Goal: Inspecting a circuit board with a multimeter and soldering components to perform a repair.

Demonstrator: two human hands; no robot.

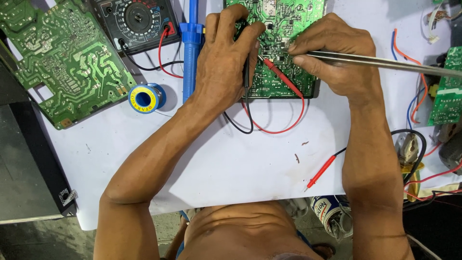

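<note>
- Left hand: closed around two meter probes, one black and one red; both tips rest on the green circuit board under the hands.
- Right hand: fingers pinched on one pair of metal tweezers; the tweezer tips meet the same board just beside the red probe tip, and the long shaft runs off toward 3 o'clock.
- The circuit board lies at 12 o'clock on the white table cover, partly hidden by both hands.
- Probe leads: one red and one black wire loop below the board toward 6 o'clock, then run back toward 11 o'clock to one analogue multimeter.
- One blue desoldering pump lies upright in the view just beside the left hand, at its 9 o'clock.
- One reel of solder, blue and yellow, sits near the left wrist at 9 o'clock.
- A second, larger green board lies tilted at 10 o'clock, well apart from the hands.
- A third green board is partly in view at the 3 o'clock edge, among loose coloured wires.
- One spare red probe lies alone at 5 o'clock, near the right forearm.
- Boards counted: three. Probes counted: three.
</note>
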